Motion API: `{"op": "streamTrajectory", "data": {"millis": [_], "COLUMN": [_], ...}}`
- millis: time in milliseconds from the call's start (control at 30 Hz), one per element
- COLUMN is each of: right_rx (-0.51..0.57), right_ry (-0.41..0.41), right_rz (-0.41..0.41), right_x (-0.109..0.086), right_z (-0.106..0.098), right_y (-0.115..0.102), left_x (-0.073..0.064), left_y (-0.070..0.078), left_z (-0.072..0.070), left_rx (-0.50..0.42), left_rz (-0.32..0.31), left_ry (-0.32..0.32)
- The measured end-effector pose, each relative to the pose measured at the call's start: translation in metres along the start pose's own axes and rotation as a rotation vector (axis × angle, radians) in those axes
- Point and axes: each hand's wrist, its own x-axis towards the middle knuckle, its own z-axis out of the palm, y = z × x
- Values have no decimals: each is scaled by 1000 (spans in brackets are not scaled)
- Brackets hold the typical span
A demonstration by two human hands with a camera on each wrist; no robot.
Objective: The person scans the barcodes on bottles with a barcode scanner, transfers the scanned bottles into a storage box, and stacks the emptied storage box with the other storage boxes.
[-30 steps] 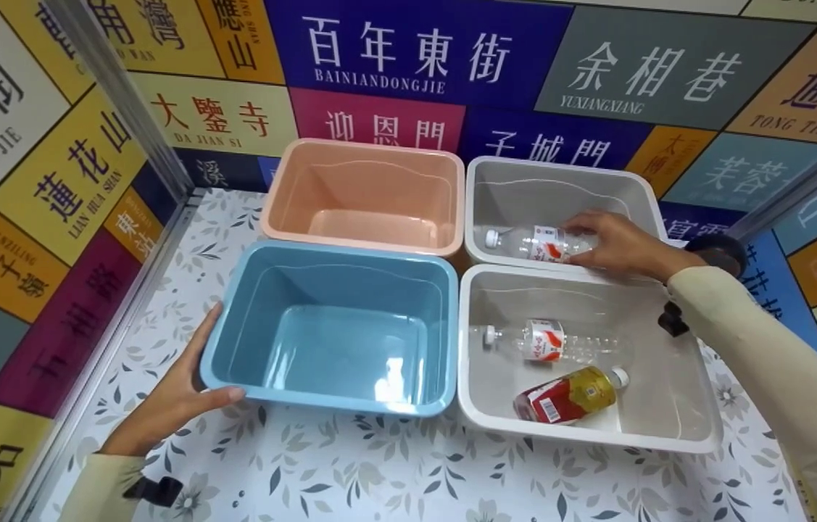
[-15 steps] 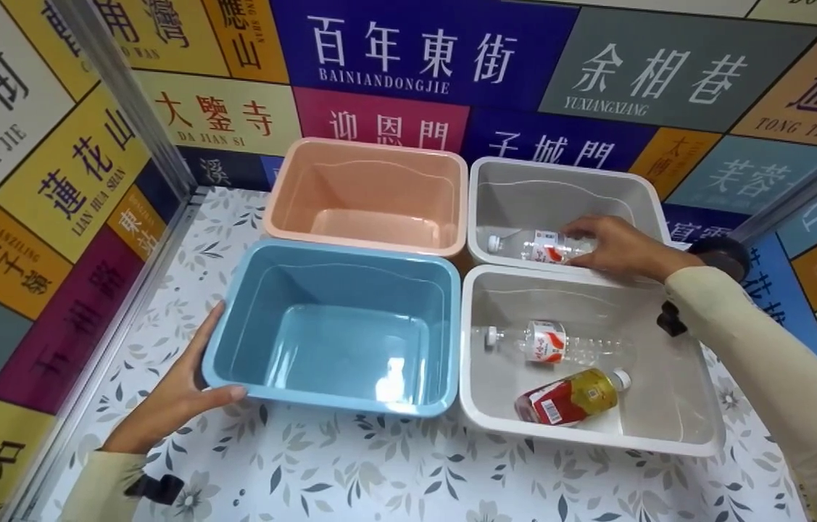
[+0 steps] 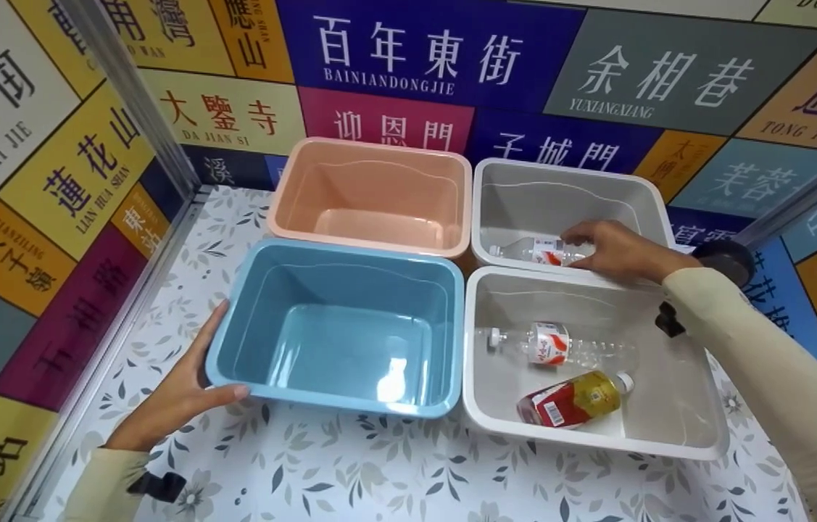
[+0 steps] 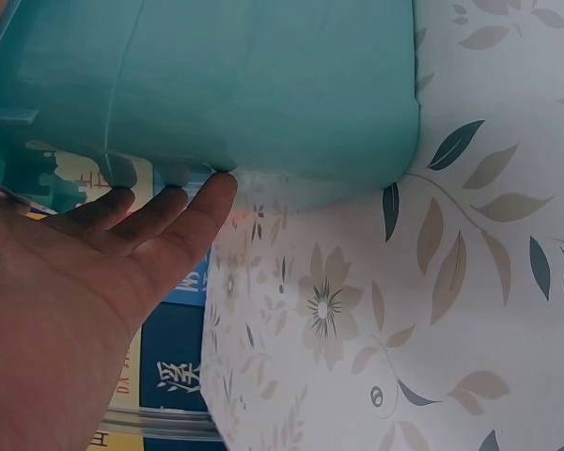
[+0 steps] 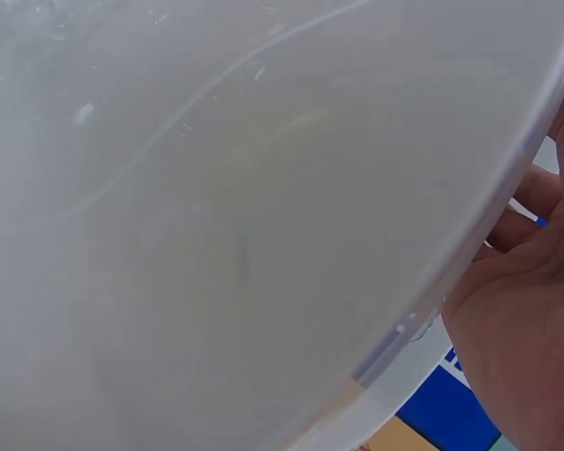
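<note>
In the head view, my right hand [image 3: 620,250] reaches into the back grey bin [image 3: 573,174] and holds the base end of a clear plastic bottle [image 3: 546,251]. The bottle lies on its side, white label showing and cap end to the left. In the right wrist view the bin wall [image 5: 244,225] hides most of the fingers. My left hand [image 3: 176,395] is at the near left corner of the blue bin [image 3: 336,405]. Its straight fingers [image 4: 202,221] rest against the outer wall, with the thumb by the front rim.
A front grey bin [image 3: 680,391] contains another clear bottle [image 3: 549,344] and a red-and-yellow drink bottle [image 3: 575,400]. A peach bin [image 3: 379,185] stands behind the blue one. Panels with large lettering [image 3: 422,51] enclose the leaf-patterned tabletop [image 3: 350,478].
The bottle in my right hand has sunk a little lower in the back grey bin, its cap end dropping toward the near wall. My left hand stays at the blue bin.
</note>
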Motion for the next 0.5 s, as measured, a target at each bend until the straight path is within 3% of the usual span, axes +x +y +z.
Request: {"op": "streamTrajectory", "data": {"millis": [267, 500], "right_rx": [2, -17], "right_ry": [-46, -17], "right_rz": [60, 4], "right_x": [4, 3], "right_z": [0, -2], "right_y": [-2, -3], "left_x": [1, 1], "left_y": [-2, 0], "left_z": [0, 0], "left_rx": [-8, -9], "left_rz": [8, -3], "left_ry": [-5, -4]}}
